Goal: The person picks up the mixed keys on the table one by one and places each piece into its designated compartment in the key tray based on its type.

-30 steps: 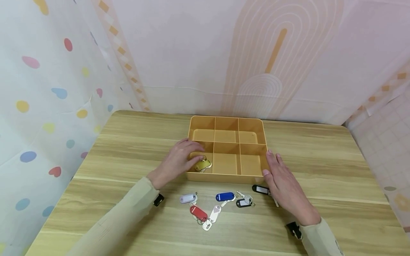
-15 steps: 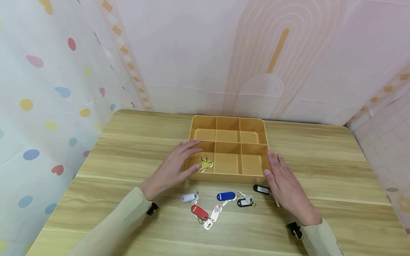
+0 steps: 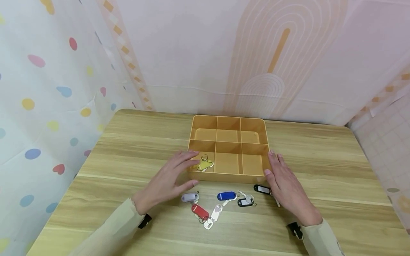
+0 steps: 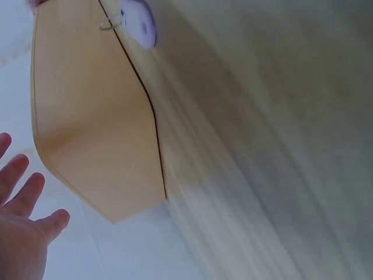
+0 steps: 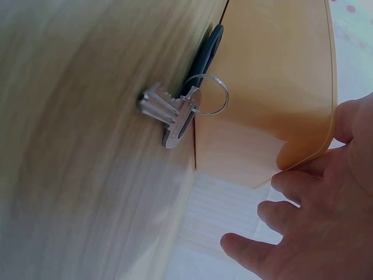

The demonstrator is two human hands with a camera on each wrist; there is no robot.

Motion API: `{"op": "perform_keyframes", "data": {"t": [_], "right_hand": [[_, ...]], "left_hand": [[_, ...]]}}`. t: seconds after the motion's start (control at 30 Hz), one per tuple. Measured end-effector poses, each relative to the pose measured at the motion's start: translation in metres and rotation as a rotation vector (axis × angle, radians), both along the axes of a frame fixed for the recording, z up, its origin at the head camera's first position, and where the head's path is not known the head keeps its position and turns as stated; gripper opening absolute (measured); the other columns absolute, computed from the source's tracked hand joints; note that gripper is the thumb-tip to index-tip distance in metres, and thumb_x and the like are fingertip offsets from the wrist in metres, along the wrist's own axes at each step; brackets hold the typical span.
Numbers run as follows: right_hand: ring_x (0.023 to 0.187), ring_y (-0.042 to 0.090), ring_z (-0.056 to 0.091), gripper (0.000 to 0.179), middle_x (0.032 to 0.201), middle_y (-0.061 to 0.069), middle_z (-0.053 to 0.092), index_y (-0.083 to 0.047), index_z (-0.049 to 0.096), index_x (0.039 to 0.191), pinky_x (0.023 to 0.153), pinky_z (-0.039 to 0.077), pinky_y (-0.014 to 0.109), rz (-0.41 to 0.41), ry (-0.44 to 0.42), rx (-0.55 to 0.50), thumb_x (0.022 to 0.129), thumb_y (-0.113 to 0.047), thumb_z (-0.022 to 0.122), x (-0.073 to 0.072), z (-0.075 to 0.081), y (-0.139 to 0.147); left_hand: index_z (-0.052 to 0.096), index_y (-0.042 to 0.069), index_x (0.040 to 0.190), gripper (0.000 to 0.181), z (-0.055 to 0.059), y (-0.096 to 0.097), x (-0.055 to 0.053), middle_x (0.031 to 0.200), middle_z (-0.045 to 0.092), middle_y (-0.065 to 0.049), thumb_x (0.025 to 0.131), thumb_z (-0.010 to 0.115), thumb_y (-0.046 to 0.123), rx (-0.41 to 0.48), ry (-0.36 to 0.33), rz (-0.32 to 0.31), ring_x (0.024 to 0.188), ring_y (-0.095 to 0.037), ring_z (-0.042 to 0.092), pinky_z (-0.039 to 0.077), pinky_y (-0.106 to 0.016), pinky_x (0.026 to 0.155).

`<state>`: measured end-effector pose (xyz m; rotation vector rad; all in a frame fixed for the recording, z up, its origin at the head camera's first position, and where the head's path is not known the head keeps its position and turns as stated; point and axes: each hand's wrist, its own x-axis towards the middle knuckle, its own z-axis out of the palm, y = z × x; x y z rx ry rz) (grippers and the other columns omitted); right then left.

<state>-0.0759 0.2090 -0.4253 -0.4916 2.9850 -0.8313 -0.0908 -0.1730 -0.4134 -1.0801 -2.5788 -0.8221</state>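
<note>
A yellow-orange organizer box (image 3: 229, 177) with several compartments stands on the table. In its front-left compartment lie a yellow key tag (image 3: 205, 165) and keys on a ring. My left hand (image 3: 164, 177) hovers at the box's front-left corner, fingers spread and holding nothing; the left wrist view shows it (image 4: 23, 233) apart from the box wall. Against the box's right side rests my right hand (image 3: 291, 192), fingers extended, touching the rim in the right wrist view. Below it lies a black key tag (image 3: 262, 189) with keys (image 5: 169, 111), partly hidden by that hand in the head view.
In front of the box lie a lavender tag (image 3: 189, 197), a red tag (image 3: 200, 212), a whitish tag (image 3: 216, 213), a blue tag (image 3: 227, 196) and another black tag (image 3: 245, 202), with keys. Patterned cloth (image 3: 185, 53) hangs behind the wooden table (image 3: 320, 160).
My left hand has drawn back from the front-left compartment toward me and to the left, leaving the yellow-tagged keys inside. My right hand has stayed at the box's right side.
</note>
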Motion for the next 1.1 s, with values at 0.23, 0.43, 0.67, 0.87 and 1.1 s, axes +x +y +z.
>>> {"op": "perform_keyframes", "data": {"t": [0.23, 0.43, 0.67, 0.87, 1.1], "right_hand": [[0.156, 0.044, 0.012, 0.063, 0.171, 0.016, 0.015, -0.003, 0.011, 0.165, 0.12, 0.02, 0.068, 0.004, -0.002, 0.002, 0.115, -0.036, 0.03, -0.001, 0.001, 0.001], [0.156, 0.043, 0.012, 0.063, 0.172, 0.015, 0.014, -0.003, 0.011, 0.166, 0.12, 0.02, 0.068, 0.0, -0.007, 0.0, 0.115, -0.036, 0.03, -0.001, 0.001, 0.001], [0.156, 0.043, 0.012, 0.063, 0.171, 0.017, 0.015, -0.002, 0.012, 0.165, 0.12, 0.02, 0.068, -0.005, 0.001, 0.004, 0.115, -0.036, 0.03, -0.001, 0.001, 0.0], [0.156, 0.044, 0.012, 0.063, 0.171, 0.017, 0.015, -0.002, 0.011, 0.165, 0.12, 0.02, 0.069, -0.006, -0.001, 0.006, 0.115, -0.036, 0.029, 0.0, 0.001, 0.0], [0.156, 0.043, 0.012, 0.063, 0.171, 0.017, 0.015, -0.002, 0.012, 0.165, 0.12, 0.02, 0.068, -0.006, 0.005, 0.009, 0.115, -0.036, 0.029, 0.0, -0.001, 0.0]], "left_hand": [[0.063, 0.003, 0.135, 0.064, -0.004, -0.006, 0.012, 0.154, 0.051, -0.015, 0.102, 0.056, 0.057, -0.03, 0.071, -0.058, 0.144, -0.035, 0.045, 0.019, -0.044, 0.127], [0.065, 0.007, 0.133, 0.063, -0.008, -0.01, 0.02, 0.152, 0.054, -0.011, 0.104, 0.051, 0.06, -0.066, 0.11, -0.085, 0.143, -0.033, 0.047, 0.025, -0.047, 0.125], [0.069, 0.007, 0.124, 0.05, -0.013, -0.008, 0.027, 0.142, 0.062, -0.01, 0.104, 0.057, 0.051, -0.068, 0.188, -0.167, 0.134, -0.029, 0.055, 0.044, -0.055, 0.112], [0.069, 0.007, 0.126, 0.046, -0.019, -0.007, 0.033, 0.135, 0.066, -0.008, 0.103, 0.062, 0.046, -0.105, 0.185, -0.19, 0.126, -0.024, 0.061, 0.051, -0.044, 0.106], [0.068, 0.008, 0.128, 0.04, -0.019, -0.006, 0.038, 0.131, 0.067, -0.002, 0.1, 0.07, 0.037, -0.145, 0.041, -0.182, 0.121, -0.02, 0.063, 0.054, -0.04, 0.103]]}}
